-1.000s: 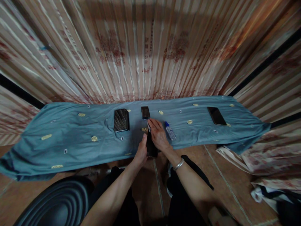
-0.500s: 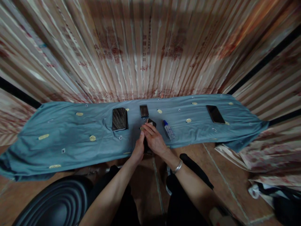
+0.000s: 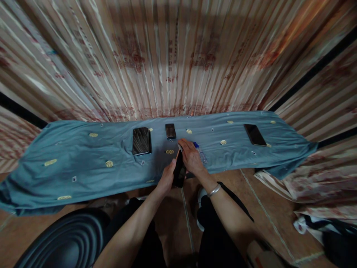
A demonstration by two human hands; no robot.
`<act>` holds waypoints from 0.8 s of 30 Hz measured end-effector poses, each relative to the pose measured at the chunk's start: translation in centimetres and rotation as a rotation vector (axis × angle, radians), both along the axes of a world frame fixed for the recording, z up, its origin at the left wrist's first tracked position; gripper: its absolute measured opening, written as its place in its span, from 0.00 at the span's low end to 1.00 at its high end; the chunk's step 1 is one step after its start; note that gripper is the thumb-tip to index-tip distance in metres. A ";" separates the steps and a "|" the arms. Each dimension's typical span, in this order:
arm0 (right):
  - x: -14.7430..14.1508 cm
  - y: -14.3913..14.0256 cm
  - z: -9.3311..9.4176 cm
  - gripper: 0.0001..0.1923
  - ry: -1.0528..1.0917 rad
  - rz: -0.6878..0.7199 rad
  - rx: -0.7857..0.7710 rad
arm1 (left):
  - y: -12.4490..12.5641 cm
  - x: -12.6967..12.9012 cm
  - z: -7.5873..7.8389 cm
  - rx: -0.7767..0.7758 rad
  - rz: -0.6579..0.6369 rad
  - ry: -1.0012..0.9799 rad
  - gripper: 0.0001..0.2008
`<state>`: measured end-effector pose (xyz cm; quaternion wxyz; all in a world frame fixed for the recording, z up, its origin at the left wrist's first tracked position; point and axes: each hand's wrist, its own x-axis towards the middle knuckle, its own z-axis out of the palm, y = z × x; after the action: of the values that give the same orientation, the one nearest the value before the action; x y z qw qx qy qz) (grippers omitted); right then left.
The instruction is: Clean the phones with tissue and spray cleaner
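Observation:
My left hand (image 3: 168, 175) grips a dark smartphone (image 3: 180, 172) by its left edge, at the front edge of the cloth-covered table. Bent over the phone's top end are the fingers of my right hand (image 3: 190, 155). A small pale bit shows under those fingertips; what it is I cannot make out. Just beyond my right hand lies a clear bottle with a blue cap (image 3: 196, 144), partly covered by the hand. A small black square item (image 3: 170, 131) rests behind the phone. To the left lies a stack of dark flat devices (image 3: 141, 141).
Another dark phone (image 3: 255, 134) lies on the right part of the blue patterned cloth (image 3: 83, 163). A pleated curtain (image 3: 161, 56) hangs behind the table. Down at the left stands a round black ribbed stool (image 3: 64, 242).
My right hand has shifted right along the phone's top end, now partly covering the bottle. More of the phone's dark face shows, and it has tilted slightly.

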<state>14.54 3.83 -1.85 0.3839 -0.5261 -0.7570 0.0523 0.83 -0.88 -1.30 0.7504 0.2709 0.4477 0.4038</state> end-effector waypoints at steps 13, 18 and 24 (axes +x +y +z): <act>0.4 2.1 -2.2 0.17 0.701 -0.100 -0.211 | 0.3 -0.7 1.3 -0.006 0.089 -0.106 0.21; -0.7 2.6 -2.0 0.16 1.283 -0.035 -0.426 | 0.4 -0.7 1.6 -0.037 0.121 -0.150 0.20; -1.3 1.7 -0.9 0.15 1.427 0.016 -0.571 | 0.7 -1.0 1.8 -0.118 0.142 -0.137 0.21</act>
<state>13.23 5.49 -2.77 0.6283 -0.4380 -0.2871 0.5753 -0.22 -0.17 0.52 0.7635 0.1655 0.4364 0.4463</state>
